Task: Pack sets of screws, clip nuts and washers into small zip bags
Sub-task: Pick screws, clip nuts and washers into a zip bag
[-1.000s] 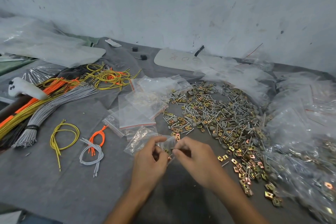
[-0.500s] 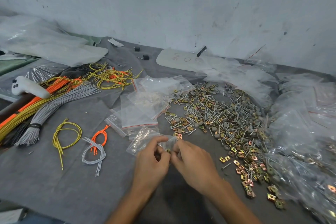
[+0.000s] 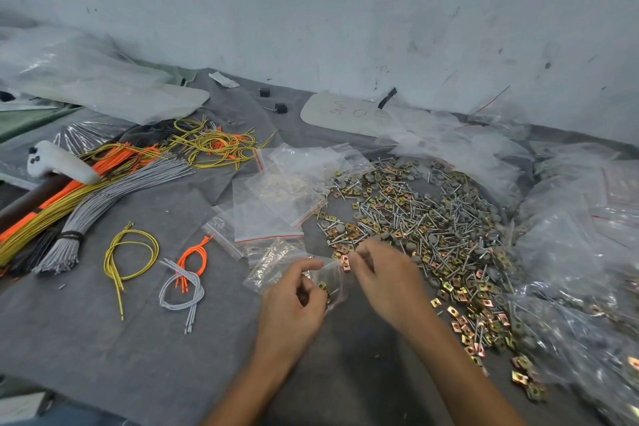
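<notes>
Left hand (image 3: 294, 304) grips a crinkled clear zip bag (image 3: 333, 275); right hand (image 3: 387, 278) pinches a square brassy clip nut (image 3: 346, 262) at its top edge. Matte grey felt worktop (image 3: 103, 339).

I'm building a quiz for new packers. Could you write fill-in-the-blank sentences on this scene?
The left hand grips a small zip ____.
The right hand pinches a clip ____.
The wires lie on the person's ____ side.
Missing: bag; nut; left.
</notes>
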`<control>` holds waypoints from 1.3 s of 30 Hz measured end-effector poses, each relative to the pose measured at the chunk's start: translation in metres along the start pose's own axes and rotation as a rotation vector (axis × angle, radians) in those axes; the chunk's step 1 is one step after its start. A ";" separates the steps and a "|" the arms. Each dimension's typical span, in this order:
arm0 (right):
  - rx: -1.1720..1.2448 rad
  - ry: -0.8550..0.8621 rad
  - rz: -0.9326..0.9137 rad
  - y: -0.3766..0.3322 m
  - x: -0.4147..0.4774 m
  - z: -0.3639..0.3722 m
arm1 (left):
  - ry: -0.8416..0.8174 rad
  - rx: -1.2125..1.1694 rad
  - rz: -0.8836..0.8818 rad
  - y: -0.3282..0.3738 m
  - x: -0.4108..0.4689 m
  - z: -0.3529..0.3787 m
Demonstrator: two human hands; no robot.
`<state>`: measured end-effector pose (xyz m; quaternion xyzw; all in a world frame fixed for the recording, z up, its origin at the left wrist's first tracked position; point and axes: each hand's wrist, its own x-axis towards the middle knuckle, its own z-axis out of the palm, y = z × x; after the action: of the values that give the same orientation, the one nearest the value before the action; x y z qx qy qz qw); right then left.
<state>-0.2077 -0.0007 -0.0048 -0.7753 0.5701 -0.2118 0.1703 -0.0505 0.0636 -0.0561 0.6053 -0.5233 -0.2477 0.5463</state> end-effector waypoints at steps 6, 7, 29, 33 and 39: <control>-0.181 -0.115 0.033 0.000 0.016 0.014 | -0.002 -0.013 0.000 -0.003 0.000 0.000; -0.169 -0.108 0.022 0.001 0.015 0.016 | -0.006 -0.015 -0.001 -0.003 0.000 0.000; 0.553 -0.015 0.166 0.021 0.008 -0.006 | -0.021 -0.029 -0.018 -0.001 0.000 -0.001; 0.674 -0.061 0.110 0.015 -0.010 -0.010 | -0.014 -0.017 -0.017 -0.002 0.001 -0.001; 0.527 -0.105 -0.039 -0.003 -0.040 -0.002 | -0.019 -0.026 -0.013 -0.001 0.000 -0.001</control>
<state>-0.2169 0.0387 -0.0074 -0.7251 0.4705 -0.3157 0.3915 -0.0494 0.0641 -0.0566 0.5992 -0.5211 -0.2639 0.5476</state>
